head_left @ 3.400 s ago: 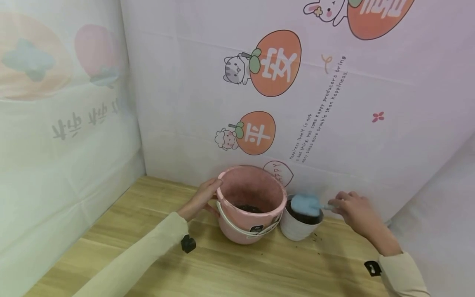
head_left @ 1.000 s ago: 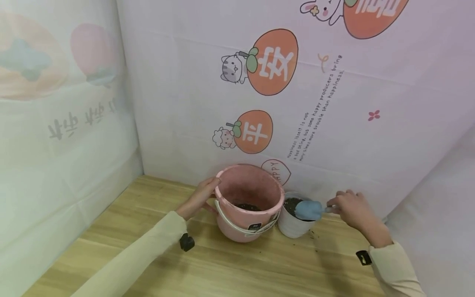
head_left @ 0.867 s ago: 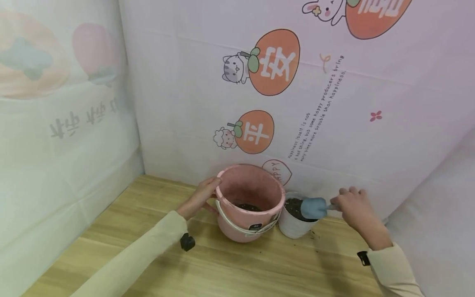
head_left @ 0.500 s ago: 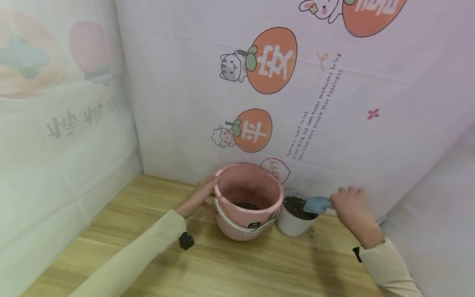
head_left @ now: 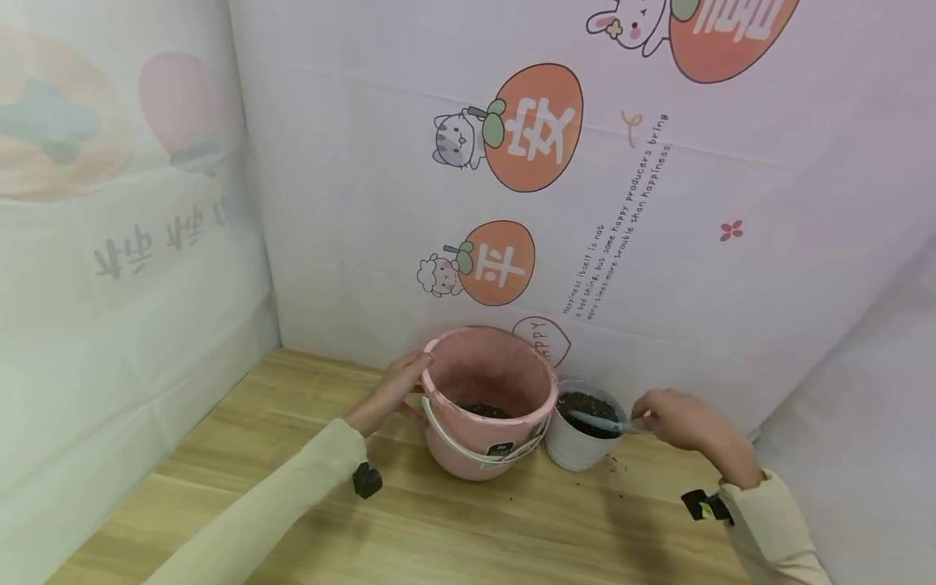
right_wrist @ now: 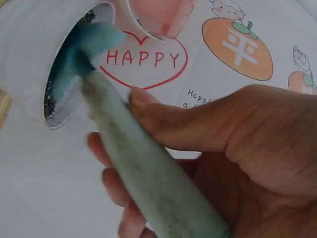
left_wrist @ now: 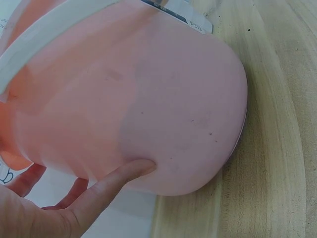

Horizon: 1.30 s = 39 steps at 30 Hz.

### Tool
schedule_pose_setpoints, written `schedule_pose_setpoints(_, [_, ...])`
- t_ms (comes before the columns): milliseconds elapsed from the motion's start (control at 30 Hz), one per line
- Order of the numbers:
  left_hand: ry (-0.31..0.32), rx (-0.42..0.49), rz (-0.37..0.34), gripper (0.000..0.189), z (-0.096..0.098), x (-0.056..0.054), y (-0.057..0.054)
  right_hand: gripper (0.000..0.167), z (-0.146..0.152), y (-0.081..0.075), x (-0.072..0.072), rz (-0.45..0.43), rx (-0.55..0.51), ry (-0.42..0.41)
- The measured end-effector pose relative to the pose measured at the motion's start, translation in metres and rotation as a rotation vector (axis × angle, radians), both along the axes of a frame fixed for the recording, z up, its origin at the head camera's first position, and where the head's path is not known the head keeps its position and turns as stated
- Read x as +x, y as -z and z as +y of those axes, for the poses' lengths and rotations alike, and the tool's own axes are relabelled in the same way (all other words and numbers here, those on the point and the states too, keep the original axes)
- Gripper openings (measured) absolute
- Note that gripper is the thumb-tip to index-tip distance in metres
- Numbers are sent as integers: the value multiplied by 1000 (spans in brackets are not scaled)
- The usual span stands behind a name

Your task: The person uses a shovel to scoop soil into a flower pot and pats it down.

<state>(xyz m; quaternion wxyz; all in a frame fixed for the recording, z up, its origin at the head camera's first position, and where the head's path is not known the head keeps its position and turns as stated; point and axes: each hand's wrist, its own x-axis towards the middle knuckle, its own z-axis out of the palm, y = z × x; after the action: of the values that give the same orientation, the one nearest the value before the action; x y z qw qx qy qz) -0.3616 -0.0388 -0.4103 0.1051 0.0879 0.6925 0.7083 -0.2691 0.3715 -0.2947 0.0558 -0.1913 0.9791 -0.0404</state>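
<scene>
My right hand (head_left: pixel 676 418) grips the handle of a light-blue hand trowel (right_wrist: pixel 138 153), fingers below and thumb along it. The trowel's blade lies edge-on at the dark soil (head_left: pixel 585 404) inside a white pot (head_left: pixel 578 449). Beside that pot, touching or nearly so, stands a pink bucket (head_left: pixel 468 451) with soil in its bottom and a white bail hanging down its front. My left hand (head_left: pixel 387 396) rests against the bucket's left side near the rim. In the left wrist view its thumb (left_wrist: pixel 116 186) lies extended along the wall, and the other fingertips are hidden behind the bucket.
Both containers stand on a wooden tabletop (head_left: pixel 439 536), close to a white printed cloth (head_left: pixel 351 203) that hangs behind. Another cloth (head_left: pixel 132 325) closes off the left side. Soil crumbs (head_left: pixel 617 465) are scattered by the pot.
Over the last second the trowel has turned from blade face up to edge-on, its tip reaching left over the soil. My right hand has tilted with it. The left hand and bucket stay put.
</scene>
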Motion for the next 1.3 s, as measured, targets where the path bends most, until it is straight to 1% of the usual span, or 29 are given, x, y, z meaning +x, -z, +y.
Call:
schedule_pose_setpoints(33, [3, 0, 1, 56, 0, 0, 1, 15, 0, 1, 1, 19, -7, 16])
schedule_pose_setpoints(100, [2, 2, -2, 55, 1, 0, 1, 16, 0, 8, 2, 96, 2, 45])
schedule_pose_setpoints(200, [-5, 13, -13, 53, 2, -1, 2, 14, -4, 22, 2, 232, 41, 77])
schedule_pose_setpoints(267, [-11, 19, -18, 51, 3, -1, 2, 13, -4, 32, 1, 278, 56, 81])
schedule_pose_setpoints(300, [-12, 21, -18, 50, 3, -2, 2, 14, -3, 37, 0, 282, 55, 81])
schedule_pose_setpoints(367, [-9, 18, -15, 50, 3, -2, 2, 14, -1, 42, -2, 257, 38, 87])
schedule_pose_setpoints(500, [17, 11, 8, 51, 3, -2, 4, 17, 5, 49, -4, 213, 3, 100])
schedule_pose_setpoints(567, [30, 8, 21, 52, 2, -1, 5, 17, 7, 52, -5, 231, -2, 98])
schedule_pose_setpoints(633, [36, 4, 31, 54, 1, 1, 5, 14, 7, 54, -4, 303, 34, 98])
schedule_pose_setpoints(700, [38, -1, 37, 55, 0, 2, 5, 12, 7, 53, -4, 426, 86, 99])
schedule_pose_setpoints(800, [30, 0, 34, 55, -2, 1, 2, 13, 6, 46, -4, 672, 148, 83])
schedule_pose_setpoints(900, [18, 2, 22, 55, -1, 0, 1, 17, 5, 36, -4, 880, 136, 27])
schedule_pose_setpoints(967, [12, 3, 12, 53, 0, -1, 2, 18, 5, 29, -4, 972, 115, -15])
schedule_pose_setpoints(1033, [7, -1, 5, 52, 2, -1, 3, 19, 5, 23, -4, 1029, 108, -37])
schedule_pose_setpoints(1133, [8, -3, 5, 50, 2, -2, 2, 20, 2, 16, -5, 1078, 96, -61])
schedule_pose_setpoints(1233, [4, -5, 7, 50, 2, 0, 0, 20, -4, 10, -7, 1096, 75, -82])
schedule_pose_setpoints(1300, [-1, -7, 6, 50, 0, 1, -1, 20, -11, 8, -10, 1090, 52, -89])
